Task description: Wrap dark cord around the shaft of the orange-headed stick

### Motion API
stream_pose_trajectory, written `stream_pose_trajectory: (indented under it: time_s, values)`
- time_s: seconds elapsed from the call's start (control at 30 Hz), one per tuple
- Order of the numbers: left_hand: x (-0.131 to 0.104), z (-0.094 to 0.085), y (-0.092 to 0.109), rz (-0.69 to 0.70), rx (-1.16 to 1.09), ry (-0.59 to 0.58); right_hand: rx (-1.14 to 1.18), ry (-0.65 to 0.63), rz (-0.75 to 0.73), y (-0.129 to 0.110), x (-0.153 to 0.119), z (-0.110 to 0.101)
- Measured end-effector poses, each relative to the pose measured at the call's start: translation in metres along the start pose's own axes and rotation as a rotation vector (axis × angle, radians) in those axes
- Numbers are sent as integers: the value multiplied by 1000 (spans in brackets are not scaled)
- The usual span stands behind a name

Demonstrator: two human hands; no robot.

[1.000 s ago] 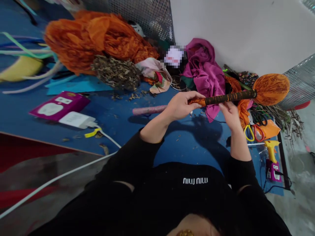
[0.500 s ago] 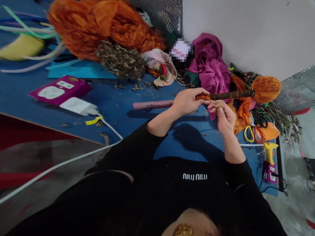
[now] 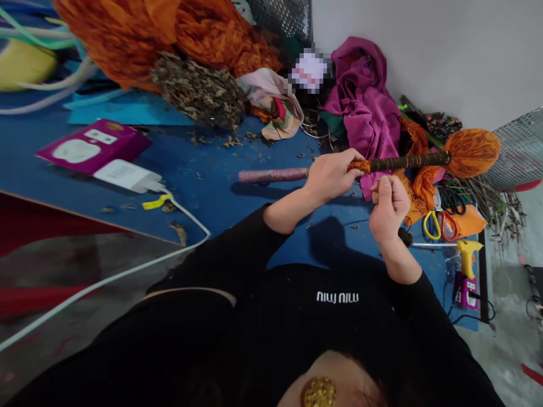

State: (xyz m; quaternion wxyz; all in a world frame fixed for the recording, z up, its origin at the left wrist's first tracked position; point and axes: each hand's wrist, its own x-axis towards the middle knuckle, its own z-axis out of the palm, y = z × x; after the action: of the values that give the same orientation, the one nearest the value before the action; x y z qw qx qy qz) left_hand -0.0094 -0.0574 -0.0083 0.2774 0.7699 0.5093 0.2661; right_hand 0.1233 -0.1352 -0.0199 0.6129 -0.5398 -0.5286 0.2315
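Orange-topped, one stick [image 3: 409,161] spans above the table [image 3: 212,164], its middle hidden by the left hand [image 3: 331,176], fingers wrapped round it. The right hand [image 3: 388,209] has fingertips bunched; anything pinched is indiscernible.

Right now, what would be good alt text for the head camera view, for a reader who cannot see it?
A person's left hand grips a long wrapped stick with a rounded orange cloth end above a blue table; the right hand is curled beside it. Crumpled orange cloth and magenta cloth lie behind.
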Motion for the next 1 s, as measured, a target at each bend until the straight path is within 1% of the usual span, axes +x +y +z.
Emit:
stream_pose_trajectory:
  time_s: [0.13,0.23,0.33,0.4,0.43,0.47,0.53,0.63,0.73,0.87,1.0]
  values:
    - [1,2,-2,10,7,-12,-10,-28,-75,-3,-4,3]
    - [0,1,-1,36,76,-32,21,-54,-100,-7,2,0]
    - [-1,-1,1,80,148,-63,37,-83,-222,-12,16,-10]
    - [-2,-2,1,108,180,-92,-6,-94,-313,-14,25,-19]
    - [-2,-1,1,117,190,-107,-29,-100,-332,-14,28,-23]
    - [-2,-1,1,124,197,-118,-43,-108,-328,-15,31,-26]
    - [-2,1,0,134,206,-131,-33,-124,-267,-14,35,-30]
    - [-3,2,-1,149,224,-134,-7,-105,-171,-10,38,-29]
    - [-4,1,0,141,242,-153,-50,-97,-181,-3,42,-28]
    - [-5,-1,2,144,257,-179,-92,-149,-226,8,47,-29]
    - [-7,-2,3,173,303,-190,-114,-205,-217,19,50,-30]
